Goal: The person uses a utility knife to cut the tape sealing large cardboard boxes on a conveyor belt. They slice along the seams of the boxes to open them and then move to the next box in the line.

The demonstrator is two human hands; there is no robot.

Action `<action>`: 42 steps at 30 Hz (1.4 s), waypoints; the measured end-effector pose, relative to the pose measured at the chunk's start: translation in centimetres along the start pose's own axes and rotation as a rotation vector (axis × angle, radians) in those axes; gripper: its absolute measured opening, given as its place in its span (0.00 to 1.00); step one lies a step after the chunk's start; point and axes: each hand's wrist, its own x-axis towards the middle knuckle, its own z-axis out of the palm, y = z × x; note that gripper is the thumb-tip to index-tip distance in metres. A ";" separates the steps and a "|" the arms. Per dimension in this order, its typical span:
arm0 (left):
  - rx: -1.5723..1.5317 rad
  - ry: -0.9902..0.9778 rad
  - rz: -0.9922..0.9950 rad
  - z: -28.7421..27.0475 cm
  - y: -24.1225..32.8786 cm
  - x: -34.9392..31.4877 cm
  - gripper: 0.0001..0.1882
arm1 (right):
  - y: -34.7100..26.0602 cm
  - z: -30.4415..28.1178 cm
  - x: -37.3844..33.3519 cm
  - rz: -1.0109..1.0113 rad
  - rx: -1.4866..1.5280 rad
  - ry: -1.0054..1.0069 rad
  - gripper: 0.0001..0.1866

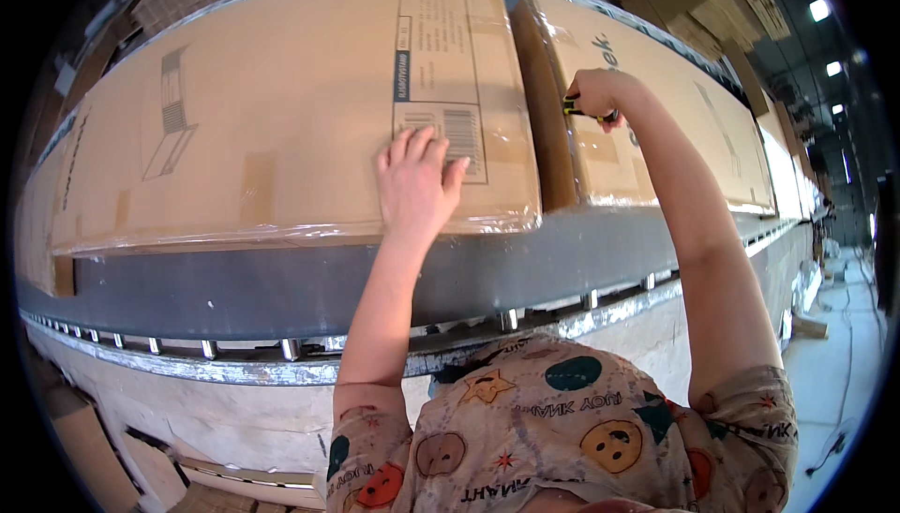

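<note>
While the left hand lies flat on the barcoded carton (presumably steadying it), the right hand grips a yellow-and-black utility knife over the neighbouring carton.

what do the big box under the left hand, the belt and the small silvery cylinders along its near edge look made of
Big box: probably cardboard, from its plain brown faces, with glossy, wrinkled clear film or tape at its edges.
Belt: likely rubber or plastic; smooth dark grey, soft sheen.
Small cylinders: apparently metal, given their bright silvery highlights.
</note>
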 end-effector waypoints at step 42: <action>-0.021 -0.364 0.303 13.0 18.5 1.8 0.37 | 22.9 27.5 -11.2 -0.238 2.094 0.764 0.09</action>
